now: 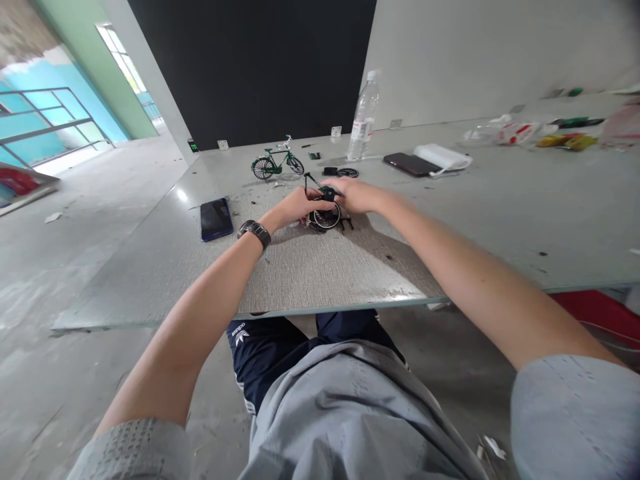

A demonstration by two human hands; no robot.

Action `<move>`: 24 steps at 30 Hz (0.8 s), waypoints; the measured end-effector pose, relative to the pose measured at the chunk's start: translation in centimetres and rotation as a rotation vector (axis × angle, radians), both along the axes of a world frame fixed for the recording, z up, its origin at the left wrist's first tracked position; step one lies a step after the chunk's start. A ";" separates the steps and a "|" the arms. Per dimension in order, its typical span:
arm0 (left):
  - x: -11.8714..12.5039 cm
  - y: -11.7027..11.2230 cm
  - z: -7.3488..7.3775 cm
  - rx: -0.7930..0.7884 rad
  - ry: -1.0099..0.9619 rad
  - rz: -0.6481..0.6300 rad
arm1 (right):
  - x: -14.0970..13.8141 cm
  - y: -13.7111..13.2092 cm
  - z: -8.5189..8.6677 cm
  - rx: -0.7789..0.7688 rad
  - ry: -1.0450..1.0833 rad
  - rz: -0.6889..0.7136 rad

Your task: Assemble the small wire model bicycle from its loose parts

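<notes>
Both my hands meet over a small black model bicycle part (325, 215) on the grey table (320, 280). Its spoked wheel shows below my fingers and a thin black frame rod sticks up at the left. My left hand (299, 203), with a dark watch on the wrist, pinches the part from the left. My right hand (353, 195) is closed on its top from the right. A finished green model bicycle (277, 162) stands upright farther back.
A blue phone (216, 218) lies left of my hands. A loose black wheel (347, 172), a clear water bottle (363, 119), a dark phone (410, 164) and a white pouch (442, 157) lie behind. Colourful clutter sits at the far right. The table's front edge is near my lap.
</notes>
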State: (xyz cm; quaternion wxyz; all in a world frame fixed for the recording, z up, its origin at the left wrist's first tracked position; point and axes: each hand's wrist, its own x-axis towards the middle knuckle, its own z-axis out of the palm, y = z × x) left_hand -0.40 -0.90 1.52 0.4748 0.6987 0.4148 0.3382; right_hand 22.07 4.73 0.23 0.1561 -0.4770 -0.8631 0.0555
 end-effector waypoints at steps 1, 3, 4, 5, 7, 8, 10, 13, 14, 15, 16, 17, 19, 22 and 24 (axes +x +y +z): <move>-0.2 0.1 0.1 -0.005 -0.046 0.023 | 0.6 0.0 0.4 0.005 -0.003 -0.047; -0.8 0.4 0.4 -0.002 -0.151 0.077 | 1.8 0.0 1.3 0.036 -0.008 -0.124; -1.2 0.6 0.6 0.004 -0.206 0.096 | 2.4 0.0 1.7 0.053 -0.014 -0.143; -1.6 0.9 0.7 0.013 -0.266 0.118 | 2.8 0.0 2.1 0.066 -0.020 -0.151; -2.5 1.4 0.9 0.019 -0.375 0.219 | 3.3 -0.1 2.6 0.074 -0.028 -0.151; -2.8 1.6 0.9 0.014 -0.414 0.264 | 3.3 -0.3 2.8 0.071 -0.027 -0.148; -3.5 2.1 0.7 -0.011 -0.452 0.339 | 2.8 -0.6 3.1 0.060 -0.023 -0.132; -4.0 2.7 0.1 -0.036 -0.454 0.375 | 1.7 -1.2 3.3 0.037 -0.023 -0.098; -4.1 2.9 -0.1 -0.042 -0.453 0.381 | 1.5 -1.4 3.3 0.029 -0.023 -0.092; -4.2 3.1 -0.2 -0.046 -0.455 0.396 | 1.3 -1.5 3.4 0.025 -0.024 -0.093; -4.2 3.3 -0.3 -0.044 -0.462 0.418 | 1.3 -1.5 3.4 0.025 -0.025 -0.102; -4.4 3.5 -0.3 -0.027 -0.482 0.457 | 1.3 -1.5 3.3 0.030 -0.024 -0.116; -4.8 4.0 -0.1 0.047 -0.546 0.580 | 1.7 -1.3 3.3 0.055 -0.022 -0.147; -5.8 4.7 0.1 0.165 -0.610 0.780 | 2.3 -1.0 3.1 0.094 -0.022 -0.163; -6.6 5.0 0.2 0.166 -0.611 0.834 | 2.5 -0.8 3.0 0.106 -0.024 -0.158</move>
